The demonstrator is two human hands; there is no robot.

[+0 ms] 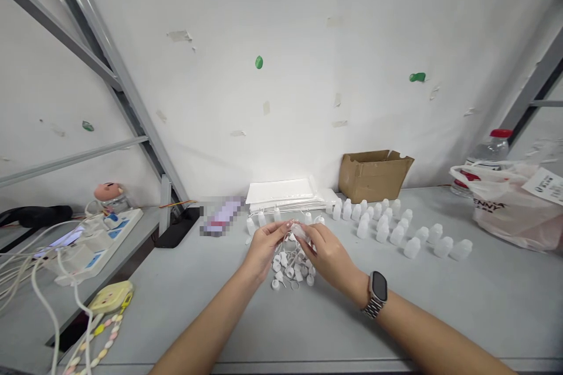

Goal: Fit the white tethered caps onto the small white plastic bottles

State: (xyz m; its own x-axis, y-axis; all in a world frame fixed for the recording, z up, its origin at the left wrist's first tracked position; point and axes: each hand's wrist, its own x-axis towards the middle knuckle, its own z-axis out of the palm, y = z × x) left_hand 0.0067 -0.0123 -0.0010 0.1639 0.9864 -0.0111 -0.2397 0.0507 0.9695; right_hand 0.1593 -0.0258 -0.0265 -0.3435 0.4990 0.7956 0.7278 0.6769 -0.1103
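Over the middle of the grey table [440, 304], my left hand [263, 248] and my right hand [324, 252] meet with fingers pinched together. My right hand grips a small white plastic bottle [299, 230]. The fingertips of my left hand close on its end, on a small part I cannot make out. A smartwatch [376, 292] is on my right wrist. Just below the hands lies a pile of small white caps and rings [291, 269]. Several capped white bottles [387, 225] stand in rows to the right.
An open cardboard box [373, 174] and a stack of white sheets [284, 193] sit at the wall. A plastic bag [514, 205] and a water bottle [488, 155] are at the right. A power strip with cables [94, 240] and a yellow case [109, 297] lie left.
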